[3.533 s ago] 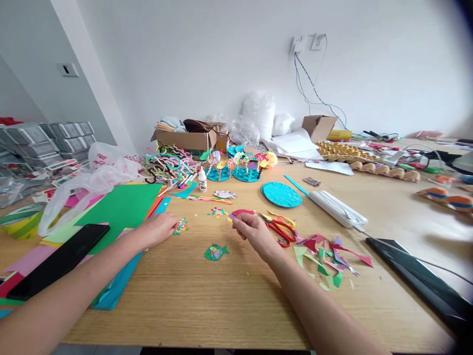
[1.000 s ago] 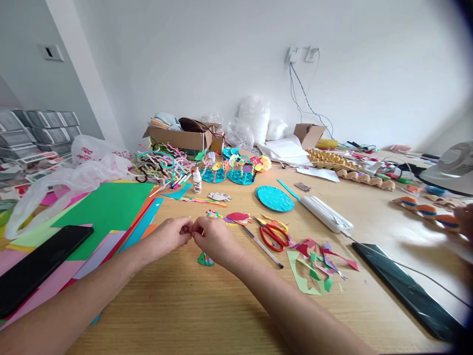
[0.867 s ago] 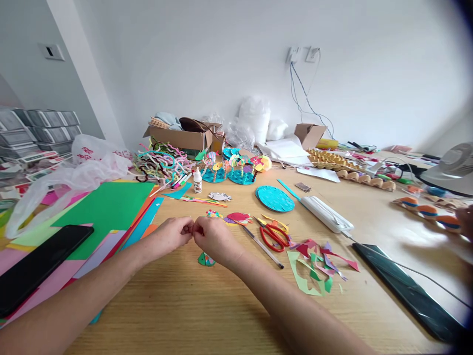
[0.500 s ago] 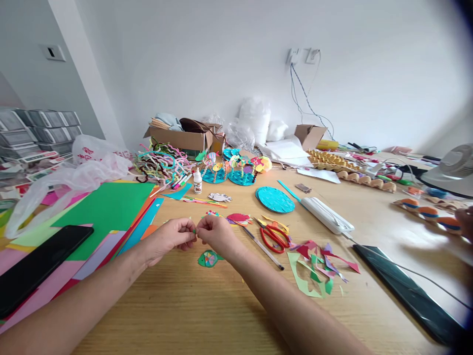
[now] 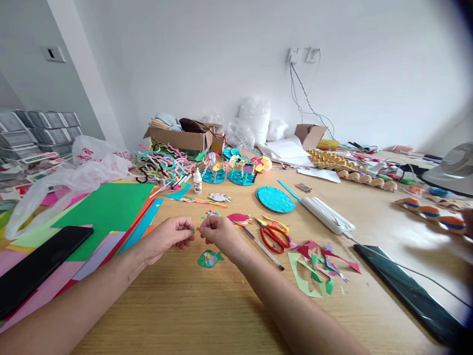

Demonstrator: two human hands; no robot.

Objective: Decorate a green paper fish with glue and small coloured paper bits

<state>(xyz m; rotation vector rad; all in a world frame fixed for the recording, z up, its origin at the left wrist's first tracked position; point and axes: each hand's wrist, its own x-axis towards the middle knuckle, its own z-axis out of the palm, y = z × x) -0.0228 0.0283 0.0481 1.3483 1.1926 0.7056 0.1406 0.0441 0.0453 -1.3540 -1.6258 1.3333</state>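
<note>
My left hand (image 5: 175, 233) is pinched, with a tiny bit of green paper (image 5: 192, 230) showing at its fingertips. Close beside it, a small gap away, my right hand (image 5: 220, 234) also has thumb and finger pressed together; what they hold, if anything, is too small to make out. Just below both hands lies a green paper fish (image 5: 208, 259) with coloured patches. Behind my right hand are a red paper fish (image 5: 239, 217) and a dotted fish (image 5: 211, 214), partly covered. A pen (image 5: 265, 249) and red-handled scissors (image 5: 274, 236) lie to the right.
Paper scraps (image 5: 314, 268) lie right of the scissors. Farther back are a glue bottle (image 5: 197, 181), a grey paper fish (image 5: 219, 197) and a blue disc (image 5: 275, 199). Coloured sheets (image 5: 107, 207) and a black phone (image 5: 44, 268) cover the left. A blurred hand (image 5: 468, 219) shows at the right edge.
My two hands have drawn slightly apart, opening a small gap between their fingertips. More of the green fish's tail shows. The blurred hand at the right edge has shifted a little.
</note>
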